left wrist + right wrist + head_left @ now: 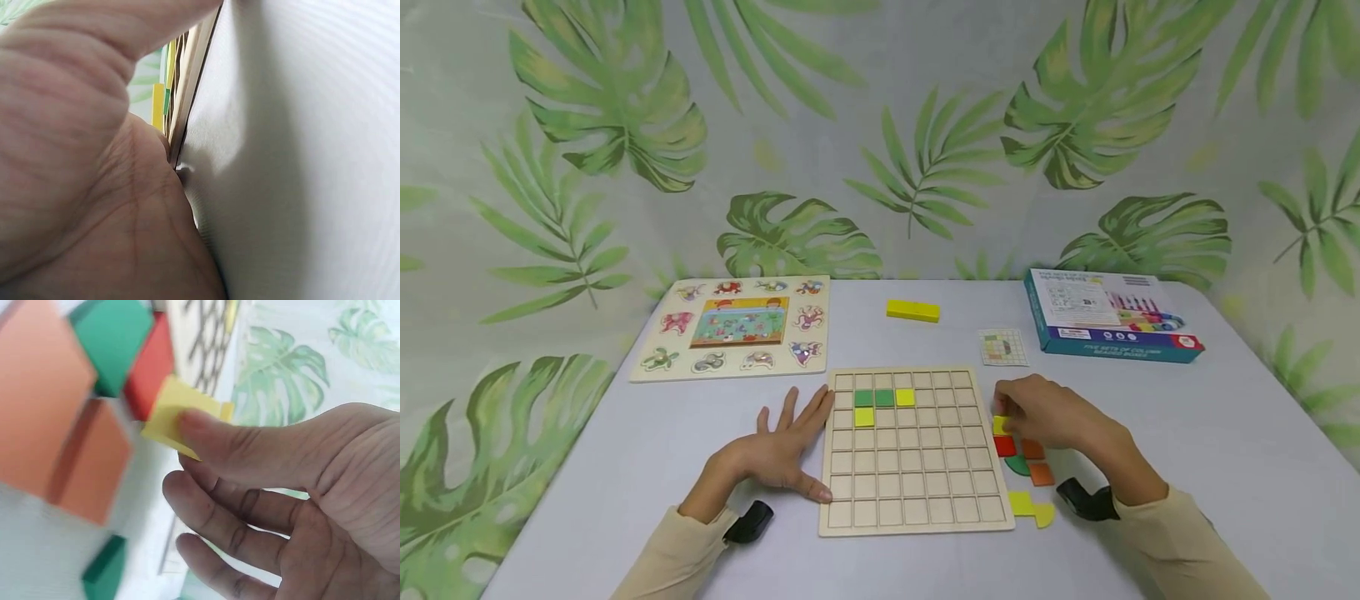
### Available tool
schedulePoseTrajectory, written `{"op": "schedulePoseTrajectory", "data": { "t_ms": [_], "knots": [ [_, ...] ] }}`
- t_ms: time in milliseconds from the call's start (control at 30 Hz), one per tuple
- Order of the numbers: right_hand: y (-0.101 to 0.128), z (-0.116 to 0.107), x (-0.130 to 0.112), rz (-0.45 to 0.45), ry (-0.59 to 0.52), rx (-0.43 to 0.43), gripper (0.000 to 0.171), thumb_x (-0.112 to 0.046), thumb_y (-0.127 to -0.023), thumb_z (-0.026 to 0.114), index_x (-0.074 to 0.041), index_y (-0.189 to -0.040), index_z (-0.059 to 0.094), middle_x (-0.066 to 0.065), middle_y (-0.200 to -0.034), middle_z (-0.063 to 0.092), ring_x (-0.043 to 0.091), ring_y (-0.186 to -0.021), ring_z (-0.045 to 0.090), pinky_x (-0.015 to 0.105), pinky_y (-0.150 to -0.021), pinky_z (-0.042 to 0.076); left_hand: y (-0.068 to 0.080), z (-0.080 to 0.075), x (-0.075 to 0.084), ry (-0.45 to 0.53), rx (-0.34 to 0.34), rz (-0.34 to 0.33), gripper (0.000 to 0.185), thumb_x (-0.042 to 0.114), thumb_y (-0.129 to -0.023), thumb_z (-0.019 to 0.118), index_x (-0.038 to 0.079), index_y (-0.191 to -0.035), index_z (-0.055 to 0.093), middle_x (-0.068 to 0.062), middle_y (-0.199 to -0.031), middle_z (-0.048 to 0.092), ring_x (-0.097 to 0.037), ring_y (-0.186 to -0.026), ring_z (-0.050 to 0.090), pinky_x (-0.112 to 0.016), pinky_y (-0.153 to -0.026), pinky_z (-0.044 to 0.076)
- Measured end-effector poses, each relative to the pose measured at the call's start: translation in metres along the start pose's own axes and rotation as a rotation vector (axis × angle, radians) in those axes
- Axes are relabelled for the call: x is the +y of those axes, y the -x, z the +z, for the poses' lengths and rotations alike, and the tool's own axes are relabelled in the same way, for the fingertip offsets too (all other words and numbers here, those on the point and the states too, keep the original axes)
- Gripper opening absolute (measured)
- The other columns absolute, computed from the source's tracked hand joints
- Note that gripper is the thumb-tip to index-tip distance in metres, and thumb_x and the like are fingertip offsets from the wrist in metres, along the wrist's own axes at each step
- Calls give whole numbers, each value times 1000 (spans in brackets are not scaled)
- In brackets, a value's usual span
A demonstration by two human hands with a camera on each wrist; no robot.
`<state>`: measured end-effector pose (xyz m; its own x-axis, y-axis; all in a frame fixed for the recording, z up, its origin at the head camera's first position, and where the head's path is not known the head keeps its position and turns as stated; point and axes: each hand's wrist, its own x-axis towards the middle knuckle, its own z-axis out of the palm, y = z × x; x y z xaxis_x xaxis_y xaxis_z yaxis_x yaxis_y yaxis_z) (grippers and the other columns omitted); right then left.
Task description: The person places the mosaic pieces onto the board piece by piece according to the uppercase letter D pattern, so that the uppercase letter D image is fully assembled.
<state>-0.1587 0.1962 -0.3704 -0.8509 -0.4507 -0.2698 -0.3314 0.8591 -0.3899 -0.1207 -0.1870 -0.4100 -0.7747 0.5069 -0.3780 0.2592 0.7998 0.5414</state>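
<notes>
A wooden grid board (913, 492) lies on the white table with two green tiles (874, 398) and two yellow tiles (905, 397) in its upper rows. My left hand (782, 450) lies flat with spread fingers against the board's left edge (187, 94). My right hand (1037, 410) pinches a yellow tile (1000, 425) (175, 415) at the top of the loose pile right of the board. That pile holds a red tile (1004, 446) (150, 369), orange tiles (1041, 474) (94, 456), a green piece (1018, 466) (112, 334) and yellow pieces (1030, 507).
An animal peg puzzle (733, 327) sits at the back left. A yellow block (913, 311) and a small pattern card (1003, 347) lie behind the board. A blue game box (1105, 315) rests at the back right. A leaf-print curtain hangs behind.
</notes>
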Motion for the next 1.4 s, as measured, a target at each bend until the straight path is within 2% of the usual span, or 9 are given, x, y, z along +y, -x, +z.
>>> {"op": "schedulePoseTrajectory", "data": {
  "t_ms": [233, 400, 733, 933, 1167, 1300, 1400],
  "knots": [
    [2, -9, -14, -72, 54, 79, 11, -13, -93, 71, -14, -93, 61, -4, -80, 58, 13, -72, 51, 28, -63, 45, 1, -2, 2, -34, -3, -12, 137, 54, -71, 85, 10, -161, -9, -11, -168, -17, -46, -148, -28, -79, -106, -13],
    [-5, -11, -29, -130, 67, 91, 9, -12, -94, 70, -14, -93, 61, -5, -83, 60, 12, -73, 52, 28, -65, 46, 1, -3, 2, -47, 7, -21, 138, 56, -70, 84, 11, -161, -9, -10, -168, -17, -46, -149, -26, -79, -107, -11],
    [-24, -1, -64, -206, 25, 83, 7, -9, -94, 68, -13, -94, 63, -4, -85, 64, 10, -71, 54, 27, -66, 48, 3, -3, 0, -30, 13, -23, 138, 55, -70, 85, 11, -161, -9, -10, -168, -17, -46, -148, -27, -79, -107, -13],
    [-37, 7, -90, -293, 1, 79, 6, -7, -93, 68, -11, -93, 64, -5, -84, 63, 10, -70, 53, 25, -64, 47, -1, -1, -1, -44, 12, -12, 137, 56, -71, 84, 12, -161, -8, -9, -168, -17, -46, -149, -26, -79, -107, -11],
    [-56, 26, -115, -422, 4, 69, 7, -3, -92, 67, -10, -93, 66, -5, -81, 63, 8, -69, 52, 23, -65, 47, -1, -2, -1, -42, 8, -26, 137, 57, -70, 85, 12, -161, -8, -9, -169, -17, -46, -149, -25, -79, -107, -10],
    [-60, 34, -120, -425, 12, 60, 11, 0, -88, 66, -11, -90, 66, -6, -76, 60, 8, -68, 50, 23, -63, 45, -1, -2, 1, -54, 14, -19, 137, 57, -71, 84, 12, -161, -7, -10, -169, -15, -46, -149, -24, -80, -107, -8],
    [-62, 39, -123, -394, 10, 73, 13, 1, -87, 65, -12, -89, 66, -6, -77, 62, 9, -68, 52, 23, -61, 45, -1, -3, 1, -54, 14, -17, 136, 57, -70, 85, 11, -161, -6, -10, -169, -15, -47, -149, -23, -80, -107, -8]
  ]
}}
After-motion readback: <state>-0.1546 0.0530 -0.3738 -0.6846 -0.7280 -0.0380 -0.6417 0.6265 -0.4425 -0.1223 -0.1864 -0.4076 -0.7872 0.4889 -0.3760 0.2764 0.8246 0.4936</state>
